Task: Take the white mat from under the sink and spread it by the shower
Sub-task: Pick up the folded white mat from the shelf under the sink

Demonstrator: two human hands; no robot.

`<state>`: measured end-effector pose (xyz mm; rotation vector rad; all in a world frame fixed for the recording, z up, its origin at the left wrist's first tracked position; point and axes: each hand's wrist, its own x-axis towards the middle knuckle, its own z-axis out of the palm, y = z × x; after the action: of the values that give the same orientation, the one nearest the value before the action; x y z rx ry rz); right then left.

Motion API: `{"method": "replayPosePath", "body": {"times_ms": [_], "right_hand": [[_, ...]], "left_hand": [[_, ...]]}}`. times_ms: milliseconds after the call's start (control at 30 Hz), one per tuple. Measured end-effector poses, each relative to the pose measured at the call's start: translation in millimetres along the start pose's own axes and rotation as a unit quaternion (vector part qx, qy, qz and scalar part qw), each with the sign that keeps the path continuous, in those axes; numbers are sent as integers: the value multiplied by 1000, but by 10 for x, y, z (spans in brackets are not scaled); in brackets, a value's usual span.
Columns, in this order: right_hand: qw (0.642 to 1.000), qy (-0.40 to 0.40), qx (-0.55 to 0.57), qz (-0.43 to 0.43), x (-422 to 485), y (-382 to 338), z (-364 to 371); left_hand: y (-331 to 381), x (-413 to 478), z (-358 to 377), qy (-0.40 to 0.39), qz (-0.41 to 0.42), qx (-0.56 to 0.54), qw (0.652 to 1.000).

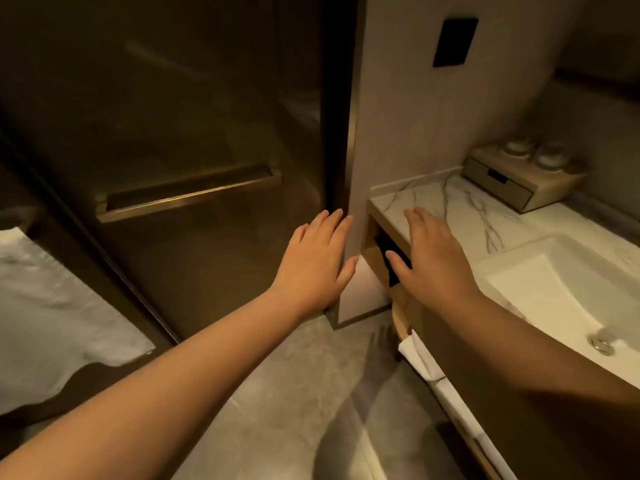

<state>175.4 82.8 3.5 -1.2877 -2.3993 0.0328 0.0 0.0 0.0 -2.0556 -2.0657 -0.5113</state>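
both arms reach forward over the grey floor (pixel 277 393). the left hand (pixel 317 261) hovers with fingers spread and flat, empty, in front of the dark glass shower door (pixel 173 133) with its bar handle (pixel 188 195). the right hand (pixel 433 258) is likewise splayed and holding nothing, over the corner of the marble desk (pixel 460 206) beside the white sink (pixel 554 289).

the white mat (pixel 426 362) seems to be the folded white cloth that peeks out from the shelf below the desk edge, low and to the right of the right arm; only a strip shows, so this is a fair guess rather than a certainty.

the step in hand is the reach for it. to do it well, the person should bend down and bring the right hand under the desk edge, take the fold across its full thickness rather than one loose layer, and draw it straight out so it does not snag. the left hand can then take an opposite corner for the spread on the floor before the shower door.
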Motion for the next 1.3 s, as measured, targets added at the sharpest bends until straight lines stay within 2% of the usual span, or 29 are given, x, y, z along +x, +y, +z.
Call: {"method": "replayPosePath", "body": {"times_ms": [233, 433, 667, 967, 1133, 1300], "right_hand": [[1000, -11, 12, -12, 380, 572, 902], [997, -73, -5, -17, 421, 898, 1834], [993, -119, -10, 7, 241, 1288, 3027], [986, -157, -1, 58, -418, 1944, 4785], [972, -203, -98, 69, -936, 2436, 5530], [959, -205, -126, 147, -1334, 2969, 6049]], "left_hand": [[-126, 429, 980, -11, -34, 16, 999], [-374, 408, 1968, -56, -49, 12, 997], [-641, 268, 3287, -103, -23, -17, 994], [-742, -109, 5279, -139, 25, -82, 987], [-537, -364, 6387, -191, 45, -8, 981], [-251, -462, 7219, -165, 78, -68, 981]]}}
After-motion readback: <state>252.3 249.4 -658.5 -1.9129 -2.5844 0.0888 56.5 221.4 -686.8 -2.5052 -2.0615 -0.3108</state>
